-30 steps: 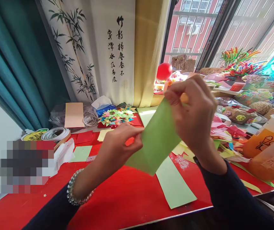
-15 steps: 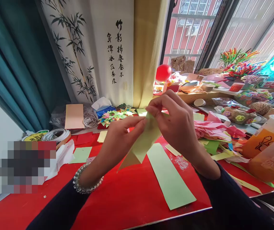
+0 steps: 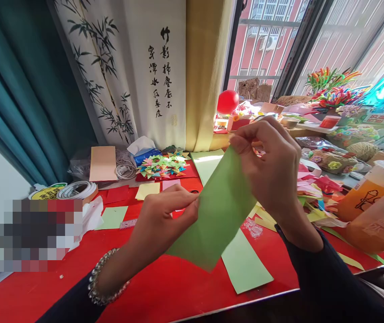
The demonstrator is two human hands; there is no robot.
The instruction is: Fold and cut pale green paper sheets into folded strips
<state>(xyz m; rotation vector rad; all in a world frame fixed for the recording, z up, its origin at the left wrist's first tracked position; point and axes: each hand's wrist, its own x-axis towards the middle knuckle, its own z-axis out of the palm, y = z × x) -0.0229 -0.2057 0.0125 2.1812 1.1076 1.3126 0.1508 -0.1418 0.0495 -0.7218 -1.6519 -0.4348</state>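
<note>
Bright daylight glares through the window (image 3: 295, 54), leaving the teal curtain (image 3: 27, 94) dim

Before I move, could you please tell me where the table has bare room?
The red tabletop is bare between the dark-blue left sleeve and the flat pale-green paper strip, nearer than the held green paper sheet. It is crowded at the back around the multicoloured folded-paper pile and at right around the orange translucent cups.

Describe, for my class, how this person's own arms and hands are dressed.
Both arms wear long, plain, dark navy sleeves: the left sleeve and the right sleeve. A bracelet of clear, shiny round beads circles the left wrist. The left hand and right hand wear no gloves.
</note>
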